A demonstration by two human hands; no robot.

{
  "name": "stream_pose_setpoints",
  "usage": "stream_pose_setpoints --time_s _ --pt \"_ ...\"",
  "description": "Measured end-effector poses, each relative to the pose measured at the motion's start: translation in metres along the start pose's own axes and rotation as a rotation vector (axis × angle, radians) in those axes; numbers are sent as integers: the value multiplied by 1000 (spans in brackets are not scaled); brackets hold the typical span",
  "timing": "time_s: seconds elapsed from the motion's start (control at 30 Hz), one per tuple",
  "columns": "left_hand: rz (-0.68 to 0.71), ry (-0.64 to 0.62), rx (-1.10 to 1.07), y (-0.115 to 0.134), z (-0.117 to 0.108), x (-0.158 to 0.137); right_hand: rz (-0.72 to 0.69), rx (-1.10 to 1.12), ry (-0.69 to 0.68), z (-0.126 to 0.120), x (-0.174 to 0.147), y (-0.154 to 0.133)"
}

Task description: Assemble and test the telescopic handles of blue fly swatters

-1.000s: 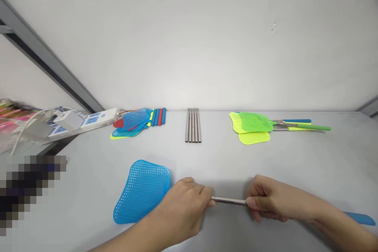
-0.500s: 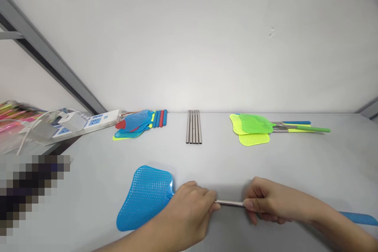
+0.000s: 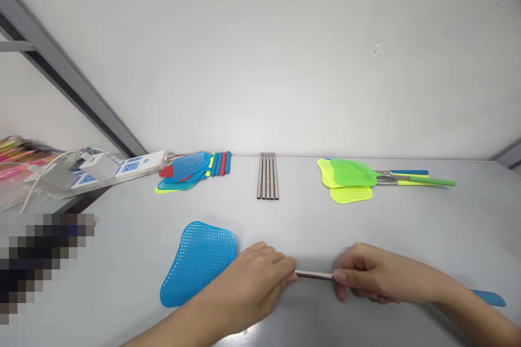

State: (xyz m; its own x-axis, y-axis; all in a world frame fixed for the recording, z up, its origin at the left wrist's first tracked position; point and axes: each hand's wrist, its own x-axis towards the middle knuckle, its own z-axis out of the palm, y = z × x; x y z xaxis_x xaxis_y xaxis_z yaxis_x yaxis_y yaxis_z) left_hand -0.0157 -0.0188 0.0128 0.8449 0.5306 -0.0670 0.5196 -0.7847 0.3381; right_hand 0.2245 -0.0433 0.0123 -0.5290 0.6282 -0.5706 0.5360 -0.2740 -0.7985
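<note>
My left hand (image 3: pixel 260 282) and right hand (image 3: pixel 364 276) grasp the silver metal rod (image 3: pixel 314 274), between the blue mesh plastic swatter head (image 3: pixel 199 263) and rounded blue handle (image 3: pixel 489 297); less handle shows past my right forearm (image 3: pixel 451 301) than before.

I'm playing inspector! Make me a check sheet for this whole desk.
Surface: grey tabletop, glare at the bottom.
Job's things: blue swatter with metal shaft; five metal rods; swatter heads at left; piled swatters at right.
Clutter: colourful items at far left, too blurred to name.
Hands: left hand grips the blue swatter near its mesh; right hand pinches its shaft.
Cables: white cable by the power strip.
Surroundings: pale wall, grey frame.
</note>
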Motion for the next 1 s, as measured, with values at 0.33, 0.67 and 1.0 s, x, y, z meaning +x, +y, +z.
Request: stream_pose_setpoints --time_s 0.33,0.67,1.0 --pt "-31 9 -71 2 0 0 12 -36 -14 0 0 1" --pt "-42 35 -31 -12 -7 -4 77 -272 137 -26 -20 9" --pt "60 15 -12 -17 -15 -6 70 -240 72 -42 -33 9"
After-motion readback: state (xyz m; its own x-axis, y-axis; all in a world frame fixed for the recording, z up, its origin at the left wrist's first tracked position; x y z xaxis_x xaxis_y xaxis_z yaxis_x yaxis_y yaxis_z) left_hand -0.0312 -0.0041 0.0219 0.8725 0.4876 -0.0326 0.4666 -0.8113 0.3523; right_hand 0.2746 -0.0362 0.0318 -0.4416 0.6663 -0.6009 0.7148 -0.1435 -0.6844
